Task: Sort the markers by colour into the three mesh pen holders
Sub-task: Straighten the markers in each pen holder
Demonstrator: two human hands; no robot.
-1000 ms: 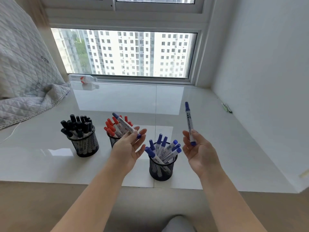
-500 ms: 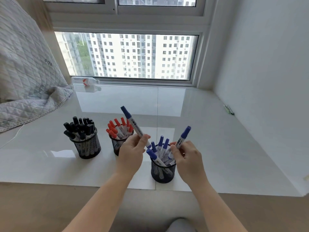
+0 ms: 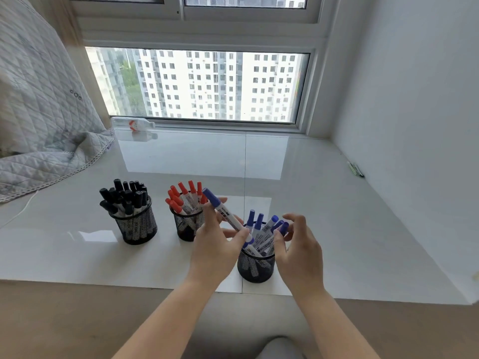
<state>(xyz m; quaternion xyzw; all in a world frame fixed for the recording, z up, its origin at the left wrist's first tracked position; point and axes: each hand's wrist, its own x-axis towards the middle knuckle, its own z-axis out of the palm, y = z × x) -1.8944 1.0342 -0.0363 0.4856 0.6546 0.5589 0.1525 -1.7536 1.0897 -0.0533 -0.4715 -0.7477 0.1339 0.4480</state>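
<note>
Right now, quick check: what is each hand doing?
Left hand: holds a blue-capped white whiteboard marker, tilted over the black mesh pen holder.
Right hand: open, fingers loosely spread, holding nothing.

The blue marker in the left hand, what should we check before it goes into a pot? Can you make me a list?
1. Left hand has a firm hold on the blue marker: ok, fingers pinch its barrel.
2. Cap is on: ok, blue cap at the upper end.
3. Right pot: ok, the nearest holder shows only blue markers.
4. Lower end aimed at the opening: ok, it sits at the rim, tilted.
5. Right hand out of the way: not ok, its fingers hover over the blue caps, holding nothing.
6. Room left inside: cannot tell, hands and markers hide the opening.
7. Other pots unmixed: ok, black markers and red markers stand apart.
</note>
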